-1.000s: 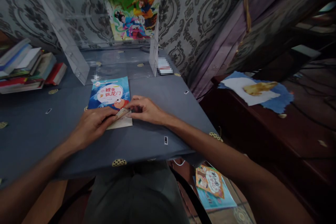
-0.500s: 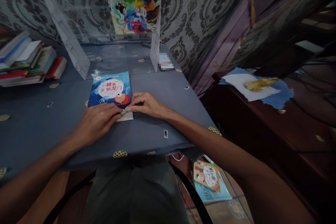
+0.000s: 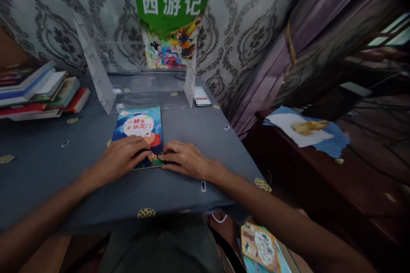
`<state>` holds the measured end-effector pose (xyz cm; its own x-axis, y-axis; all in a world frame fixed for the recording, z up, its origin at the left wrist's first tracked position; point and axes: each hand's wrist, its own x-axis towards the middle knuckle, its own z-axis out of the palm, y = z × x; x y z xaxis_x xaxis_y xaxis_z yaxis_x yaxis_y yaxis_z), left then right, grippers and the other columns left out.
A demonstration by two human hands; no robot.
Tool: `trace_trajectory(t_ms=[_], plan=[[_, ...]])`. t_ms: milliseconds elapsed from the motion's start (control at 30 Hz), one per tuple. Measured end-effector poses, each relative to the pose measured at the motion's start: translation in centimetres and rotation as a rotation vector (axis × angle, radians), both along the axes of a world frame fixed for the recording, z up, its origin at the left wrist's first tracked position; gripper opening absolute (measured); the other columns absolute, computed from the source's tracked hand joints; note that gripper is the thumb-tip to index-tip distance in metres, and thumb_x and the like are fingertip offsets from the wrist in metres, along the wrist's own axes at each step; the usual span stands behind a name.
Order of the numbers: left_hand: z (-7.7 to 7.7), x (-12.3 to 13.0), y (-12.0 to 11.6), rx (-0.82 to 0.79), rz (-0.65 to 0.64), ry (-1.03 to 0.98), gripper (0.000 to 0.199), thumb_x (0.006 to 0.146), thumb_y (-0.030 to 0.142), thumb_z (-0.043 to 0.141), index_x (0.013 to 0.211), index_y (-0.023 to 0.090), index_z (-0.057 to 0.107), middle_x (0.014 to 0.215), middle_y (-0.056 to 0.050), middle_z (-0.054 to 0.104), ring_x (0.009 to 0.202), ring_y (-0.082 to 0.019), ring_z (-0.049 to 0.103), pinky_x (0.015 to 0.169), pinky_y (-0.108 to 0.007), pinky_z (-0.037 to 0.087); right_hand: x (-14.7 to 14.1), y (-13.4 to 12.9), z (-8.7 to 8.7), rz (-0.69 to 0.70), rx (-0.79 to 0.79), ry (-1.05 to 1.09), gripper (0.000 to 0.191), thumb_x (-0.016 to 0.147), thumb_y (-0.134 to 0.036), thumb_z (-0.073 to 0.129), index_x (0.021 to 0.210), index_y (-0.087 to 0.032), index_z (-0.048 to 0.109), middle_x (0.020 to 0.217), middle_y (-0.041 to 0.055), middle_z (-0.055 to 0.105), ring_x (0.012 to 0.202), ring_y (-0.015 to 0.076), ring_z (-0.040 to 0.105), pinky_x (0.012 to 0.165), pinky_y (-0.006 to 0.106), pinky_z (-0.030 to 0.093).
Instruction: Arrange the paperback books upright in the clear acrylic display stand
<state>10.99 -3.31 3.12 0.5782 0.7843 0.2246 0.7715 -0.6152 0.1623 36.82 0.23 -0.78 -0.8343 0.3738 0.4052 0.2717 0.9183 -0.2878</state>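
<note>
A blue picture book [image 3: 137, 123] with a cartoon fish and Chinese characters on its cover lies closed on the cloth-covered table. My left hand [image 3: 126, 153] rests over the cover's lower left part, its fingers stretched out and holding nothing. At the lower right corner is my right hand [image 3: 184, 160], fingers apart, with the tips at the book's edge. Whether those tips press on the corner I cannot tell. Part of the cover's lower left is hidden under my left hand.
A clear acrylic stand [image 3: 104, 94] rises behind the book, with a green book [image 3: 171, 21] upright in it. Stacked books [image 3: 41, 89] lie at the left. To the right, a dark red surface [image 3: 288, 166] holds a blue-and-white cloth [image 3: 310, 136]. More books [image 3: 261, 245] lie below the table.
The cover's lower right corner, pinched up between both hands before, now lies flat. My hands have moved apart, the right one to the book's edge. The camera view has tilted up.
</note>
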Motion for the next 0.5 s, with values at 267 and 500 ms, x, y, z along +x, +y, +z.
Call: trace_trajectory(t_ms=[267,500], plan=[[-1.5,-0.4,10.9,0.070,0.182,0.040,0.032,0.101,0.032,0.044,0.120,0.016,0.064,0.122,-0.014,0.067,0.113,-0.028,0.061,0.102,-0.045,0.050,0.0,-0.9,0.2,-0.014,0.233,-0.078,0.024,0.107,-0.029,0.053,0.103,-0.019,0.074,0.094,0.0039,0.071,0.083,0.0143,0.060,0.064,0.025,0.042],[-2.3,0.2,12.3,0.126,0.212,0.088,0.032,0.103,0.031,0.041,0.117,0.015,0.065,0.115,-0.015,0.068,0.105,-0.029,0.060,0.096,-0.046,0.051,0.0,-1.1,1.0,0.023,0.167,-0.148,0.023,0.104,-0.036,0.059,0.109,-0.017,0.070,0.098,0.0049,0.069,0.083,0.0152,0.060,0.064,0.027,0.044]])
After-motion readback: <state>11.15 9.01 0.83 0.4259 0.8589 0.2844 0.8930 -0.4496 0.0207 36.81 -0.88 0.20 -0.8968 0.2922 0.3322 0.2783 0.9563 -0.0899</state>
